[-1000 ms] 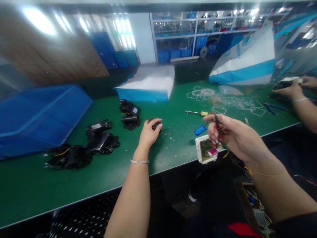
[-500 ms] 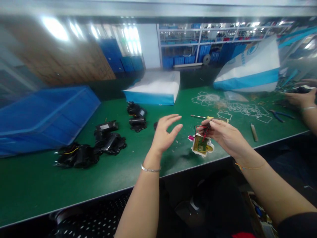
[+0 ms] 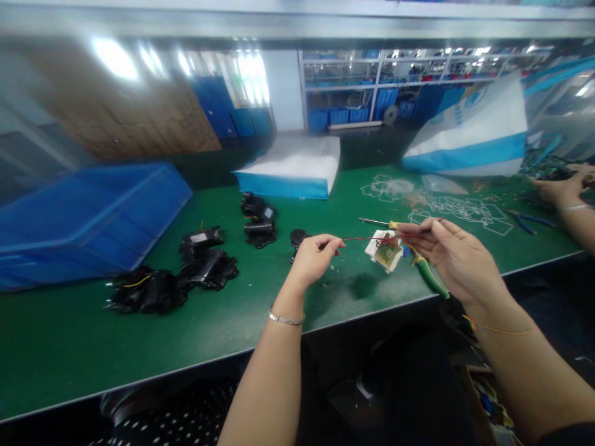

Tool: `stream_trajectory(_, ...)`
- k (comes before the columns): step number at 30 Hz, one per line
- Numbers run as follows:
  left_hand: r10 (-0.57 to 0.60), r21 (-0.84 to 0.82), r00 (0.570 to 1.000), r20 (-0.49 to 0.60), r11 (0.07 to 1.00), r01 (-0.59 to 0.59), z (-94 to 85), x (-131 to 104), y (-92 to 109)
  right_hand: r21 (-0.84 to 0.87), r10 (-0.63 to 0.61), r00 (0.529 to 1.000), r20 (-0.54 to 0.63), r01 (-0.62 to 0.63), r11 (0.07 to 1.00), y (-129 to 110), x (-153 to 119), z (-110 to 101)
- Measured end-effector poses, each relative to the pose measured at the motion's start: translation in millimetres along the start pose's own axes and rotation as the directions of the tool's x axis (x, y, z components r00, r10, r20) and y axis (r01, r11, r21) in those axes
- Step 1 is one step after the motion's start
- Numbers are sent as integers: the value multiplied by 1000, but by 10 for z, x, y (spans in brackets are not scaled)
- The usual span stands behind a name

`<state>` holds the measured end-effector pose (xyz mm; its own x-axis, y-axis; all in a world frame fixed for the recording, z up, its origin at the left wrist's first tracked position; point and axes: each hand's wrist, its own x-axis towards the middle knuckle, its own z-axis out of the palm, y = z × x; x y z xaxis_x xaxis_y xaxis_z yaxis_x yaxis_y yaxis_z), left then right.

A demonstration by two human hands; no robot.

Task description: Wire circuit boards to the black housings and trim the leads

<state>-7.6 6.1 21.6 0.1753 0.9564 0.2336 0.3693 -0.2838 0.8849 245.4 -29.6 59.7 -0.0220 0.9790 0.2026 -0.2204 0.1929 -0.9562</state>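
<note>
My left hand (image 3: 314,259) pinches one end of thin red and black wires (image 3: 360,238). My right hand (image 3: 458,257) is closed on the same wires further right, so they stretch nearly level between the two. From the wires hangs a small white plastic housing (image 3: 377,239) with a green circuit board (image 3: 389,255) inside, held above the green bench. Green-handled pliers (image 3: 432,279) lie beside my right hand, partly hidden behind it. Just beyond the housing is a screwdriver (image 3: 379,222) with a yellow handle. A black part (image 3: 297,236) sits behind my left hand.
Several black motor-like assemblies (image 3: 207,266) lie at left, before a blue bin (image 3: 93,223). White-and-blue sacks (image 3: 288,167) stand at the back. White wire-like loops (image 3: 465,207) and blue-handled pliers (image 3: 525,223) lie at right, near another person's hand (image 3: 564,189).
My left hand has gone from open to pinching the wires. My right hand has moved right, drawing them out straight. The housing has risen and turned, and the green-handled pliers now show.
</note>
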Motion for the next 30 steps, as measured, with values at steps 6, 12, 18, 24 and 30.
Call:
stream_trajectory(6, -42, 38, 997, -57, 998, 45, -125, -29, 3, 52, -88, 974, -211, 101, 994, -3, 47, -246)
stream_trajectory(12, -30, -6, 996, -80, 1000, 30, -154, -19, 4, -5, -202, 938, -284, 209, 978, -70, 25, -334)
stream_trajectory(18, -16, -41, 997, -78, 999, 13, -95, 3, -9, -18, -190, 944, -268, 193, 981, -133, -5, -289)
stream_trajectory(24, -87, -24, 989, 123, 996, 91, -64, -27, 15, -44, -129, 974, -189, 122, 992, -193, -37, -280)
stream_trajectory(30, -110, -21, 861, 496, 990, 138, -57, -75, 81, 68, -81, 989, -123, 90, 994, -339, -80, -391)
